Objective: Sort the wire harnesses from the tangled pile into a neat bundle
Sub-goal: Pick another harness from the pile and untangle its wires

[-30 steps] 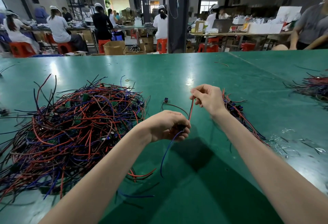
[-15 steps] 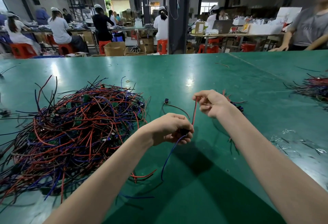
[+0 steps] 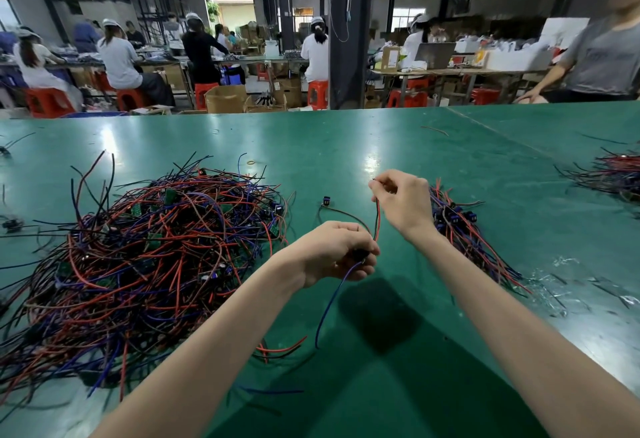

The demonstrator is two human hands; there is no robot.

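Observation:
A big tangled pile of red, blue and black wire harnesses (image 3: pixel 145 264) covers the left of the green table (image 3: pixel 346 146). My left hand (image 3: pixel 337 252) is closed around the dark connector end of one wire harness (image 3: pixel 377 219), whose blue wire hangs down from the fist to the table. My right hand (image 3: pixel 403 203), higher and to the right, pinches the upper ends of that harness's red and black wires. A sorted bundle of harnesses (image 3: pixel 464 233) lies just right of my right wrist, partly hidden by the forearm.
A single loose harness with a small blue connector (image 3: pixel 325 200) lies between the pile and my hands. Another wire heap (image 3: pixel 613 170) sits at the table's right edge. Clear plastic scraps (image 3: pixel 568 281) lie at right. Seated workers and a person in grey (image 3: pixel 606 59) are beyond the table.
My right hand has drawn back from the bundle, then risen slightly, pulling the red and black wires taut upward. My left hand has stayed closed on the connector end.

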